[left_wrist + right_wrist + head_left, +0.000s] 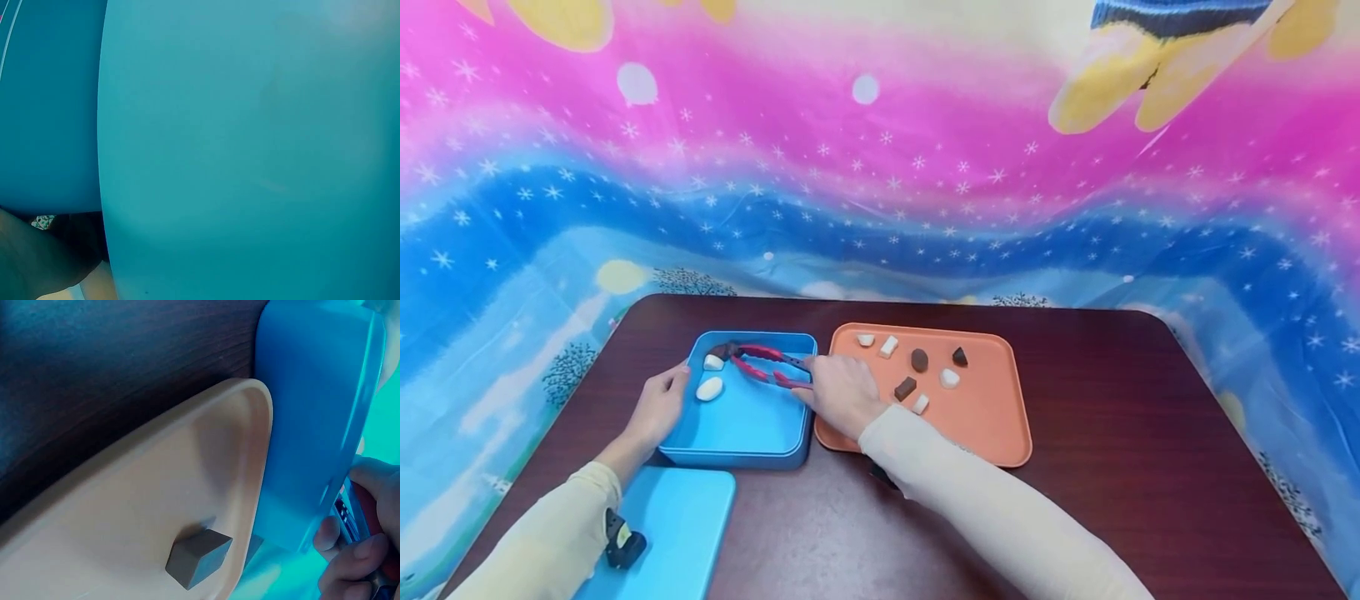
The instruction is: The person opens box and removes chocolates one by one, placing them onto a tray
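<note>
My right hand grips red and black tongs over the blue box. Their tips meet a dark brown piece in the box's back left corner. Close by in the box lie a small white piece and a white oval piece. At the box's left wall, my left hand holds the side by its rim. In the right wrist view, curled fingers wrap the tong handles, and the tips are out of sight.
An orange tray stands right of the box, with several white and brown pieces on it, among them a brown block. In front of the box lies a light blue lid, under my left forearm. A patterned cloth hangs behind the dark table.
</note>
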Demonstrator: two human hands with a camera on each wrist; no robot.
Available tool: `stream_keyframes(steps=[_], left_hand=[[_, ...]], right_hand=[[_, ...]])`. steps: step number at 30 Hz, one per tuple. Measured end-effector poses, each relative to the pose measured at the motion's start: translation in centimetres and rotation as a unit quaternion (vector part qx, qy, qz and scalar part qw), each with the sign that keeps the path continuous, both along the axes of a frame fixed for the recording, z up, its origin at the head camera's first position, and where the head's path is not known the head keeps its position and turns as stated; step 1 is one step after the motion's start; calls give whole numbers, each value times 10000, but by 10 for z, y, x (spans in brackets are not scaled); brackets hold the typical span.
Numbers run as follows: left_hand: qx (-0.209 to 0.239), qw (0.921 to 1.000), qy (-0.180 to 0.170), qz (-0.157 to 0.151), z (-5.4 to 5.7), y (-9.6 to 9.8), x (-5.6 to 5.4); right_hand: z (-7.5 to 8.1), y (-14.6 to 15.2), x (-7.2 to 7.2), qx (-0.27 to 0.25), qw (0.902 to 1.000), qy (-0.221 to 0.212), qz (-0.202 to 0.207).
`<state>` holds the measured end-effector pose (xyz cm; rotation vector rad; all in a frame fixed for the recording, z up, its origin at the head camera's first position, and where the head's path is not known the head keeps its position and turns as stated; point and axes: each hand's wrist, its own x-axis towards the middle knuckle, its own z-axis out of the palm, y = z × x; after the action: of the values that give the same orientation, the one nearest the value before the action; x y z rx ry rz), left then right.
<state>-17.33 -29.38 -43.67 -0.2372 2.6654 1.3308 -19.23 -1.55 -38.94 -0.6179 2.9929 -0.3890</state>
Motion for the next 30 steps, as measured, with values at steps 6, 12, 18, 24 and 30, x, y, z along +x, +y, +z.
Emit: stream_keyframes(steps=[6, 12, 18, 24, 30], left_hand=[[-12, 10000, -71, 7, 1, 1, 1], [-2, 9999, -117, 5, 0, 0, 3], [13, 9999, -135, -27, 1, -2, 3], [-2, 9999, -121, -67, 0, -2, 3], [14, 9999, -108, -45, -1, -1, 1]], right_hand=[[2, 7, 6, -50, 10000, -37, -15], [-1, 18, 14, -58, 9993, 317, 196], [-1, 27, 24, 44, 9973, 699, 234], [0, 34, 31, 29, 9972, 708, 257], [5, 42, 40, -103, 9969, 733, 270]])
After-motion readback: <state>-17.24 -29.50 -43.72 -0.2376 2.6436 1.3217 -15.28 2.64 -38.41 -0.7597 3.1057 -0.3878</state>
